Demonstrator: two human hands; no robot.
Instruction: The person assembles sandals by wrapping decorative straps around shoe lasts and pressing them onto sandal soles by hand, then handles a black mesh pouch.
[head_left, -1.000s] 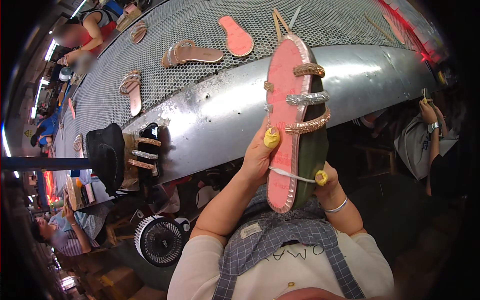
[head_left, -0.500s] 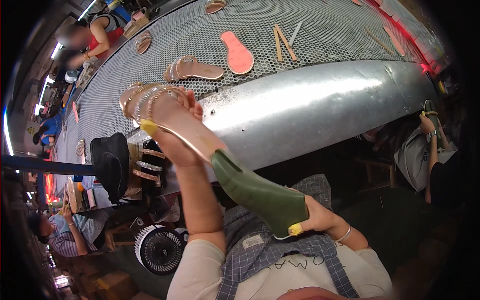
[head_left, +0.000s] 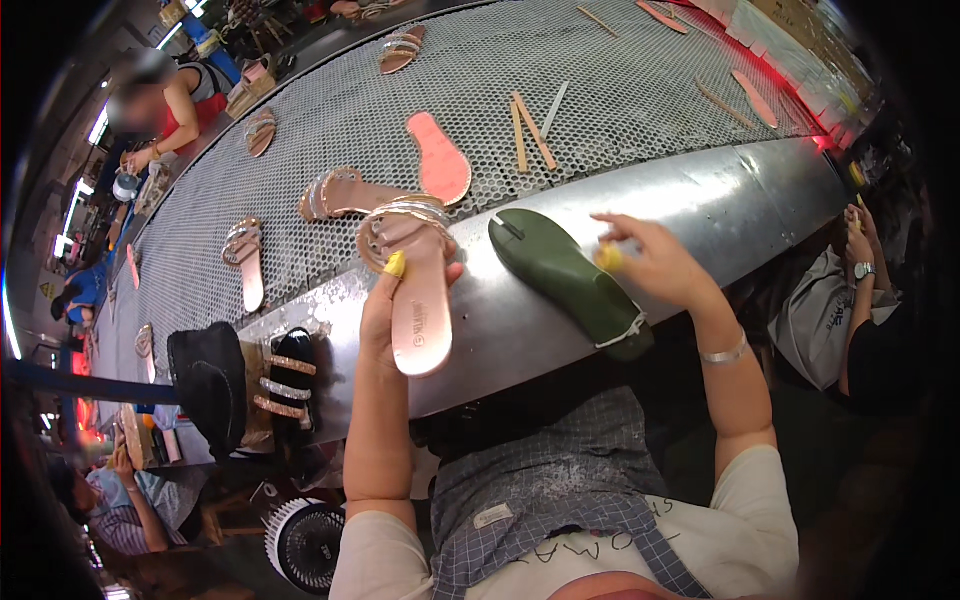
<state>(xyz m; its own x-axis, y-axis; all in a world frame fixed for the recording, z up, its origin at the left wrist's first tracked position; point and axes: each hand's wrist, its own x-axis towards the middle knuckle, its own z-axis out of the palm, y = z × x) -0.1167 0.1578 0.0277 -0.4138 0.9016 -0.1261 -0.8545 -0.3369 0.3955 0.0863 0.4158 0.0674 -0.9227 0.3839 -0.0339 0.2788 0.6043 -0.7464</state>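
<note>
A rose-gold slide sandal [head_left: 421,322] with shiny straps is held upright in my left hand [head_left: 377,312], the yellow-wrapped thumb lying on its insole. A dark green shoe last [head_left: 560,270] rests on the metal ledge to the right of it. My right hand [head_left: 655,262] hovers beside the last, fingers apart and holding nothing; its thumb also wears yellow wrap. Just behind the held sandal, another strapped sandal [head_left: 345,194] lies on the mesh. Next to that one is a pink sole [head_left: 438,160].
The smooth metal ledge [head_left: 720,185] borders a mesh conveyor [head_left: 330,120] carrying more sandals [head_left: 246,262] and several thin strips [head_left: 528,130]. Straps hang by a black padded holder [head_left: 207,388] at left. A fan [head_left: 307,545] stands below. Co-workers sit at both sides.
The sandal has come off the green last and stays in my left hand, turned more upright. The last now lies on the ledge, and my right hand has let go of it.
</note>
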